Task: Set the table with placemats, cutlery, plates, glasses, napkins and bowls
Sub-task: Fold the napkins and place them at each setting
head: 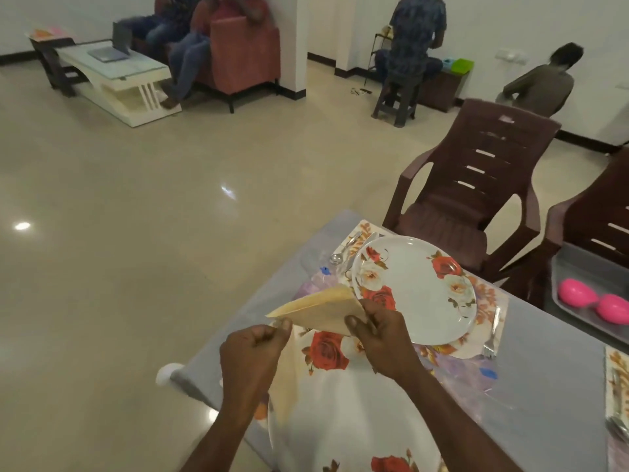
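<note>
A folded cream napkin (320, 310) hangs in the air above the table's near corner. My left hand (253, 352) pinches its left tip and my right hand (381, 338) grips its right side. Below it lies a large white plate with red roses (343, 403). A second rose plate (413, 289) sits farther back on a floral placemat (490, 298). A spoon (342, 252) lies left of that plate and a fork (492, 335) right of it.
The grey table (544, 376) ends just left of my hands. A metal tray (578, 277) with two pink bowls (595, 301) sits at the right edge. Another placemat with cutlery (617, 403) is at far right. Two brown plastic chairs (476, 185) stand behind. People sit in the distance.
</note>
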